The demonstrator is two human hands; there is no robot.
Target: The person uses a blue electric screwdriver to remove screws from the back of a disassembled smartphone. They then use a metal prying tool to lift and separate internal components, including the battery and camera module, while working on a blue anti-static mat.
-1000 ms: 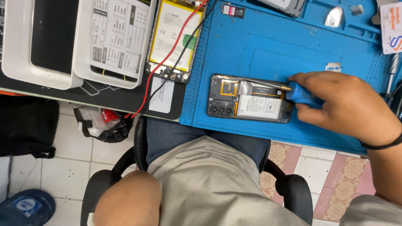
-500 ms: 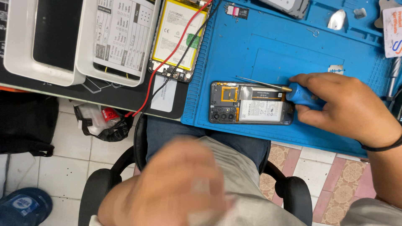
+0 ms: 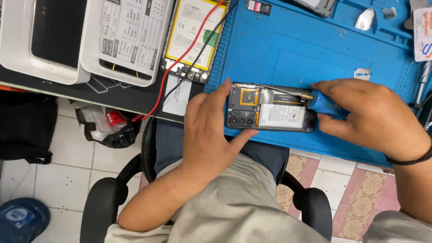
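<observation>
While we look down from the head camera, we record an opened phone [image 3: 270, 108], back cover off, lying flat on the blue work mat [image 3: 288, 49] near the mat's near edge. Left hand [image 3: 211, 130]: fingers spread, thumb and forefinger bracketing the phone's left end where the camera block sits, touching its edges, not clenched. Right hand [image 3: 373, 114]: fingers closed around the blue handle of a screwdriver [image 3: 321, 102], whose thin metal shaft lies along the phone's far edge, tip pointing left. A black band circles the right wrist. On the mat, far from the phone, we list a small razor blade [image 3: 362, 73], a metal pick [image 3: 365, 19] and a tiny ring-shaped pin [image 3: 340, 32]. To the left of the mat, on the dark surface [image 3: 135, 96], lies a second opened phone with a yellow-framed battery [image 3: 193, 36], crossed by a red wire [image 3: 180, 60] and a black wire. Farther left stand two white trays [image 3: 85, 67], one holding a printed form, the other a dark slab. Below the surface we note a black office chair [image 3: 101, 202], tiled floor and a black plastic bag [image 3: 110, 130].
</observation>
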